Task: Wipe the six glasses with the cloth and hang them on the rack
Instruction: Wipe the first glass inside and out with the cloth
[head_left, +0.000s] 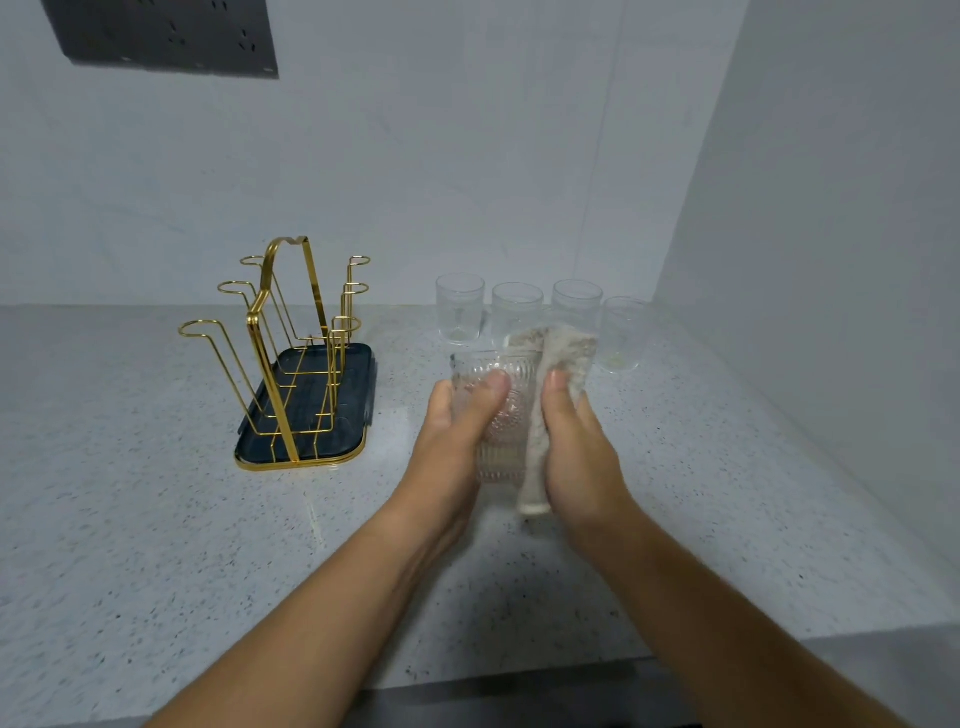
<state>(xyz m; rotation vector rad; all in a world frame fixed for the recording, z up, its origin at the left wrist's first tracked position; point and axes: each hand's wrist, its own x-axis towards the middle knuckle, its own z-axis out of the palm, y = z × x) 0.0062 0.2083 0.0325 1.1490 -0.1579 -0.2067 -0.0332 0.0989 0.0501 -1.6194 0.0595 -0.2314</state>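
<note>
A person's two slim forearms show bare along their whole visible length, from frame edge to wrist. The left hand (453, 431) and the right hand (577, 441) are likewise bare, each thumb ending in a short, rounded, closely trimmed nail.

Cool, soft, rather dim light fills the view. A dark shadow lies on the countertop (519, 587) below the fingers (493, 387), between the forearms (322, 597). The patterned glass (506, 415) under the fingers is slightly smeared; the glasses (460, 312) beyond them look hazy. Straight lines bow near the edges.
</note>
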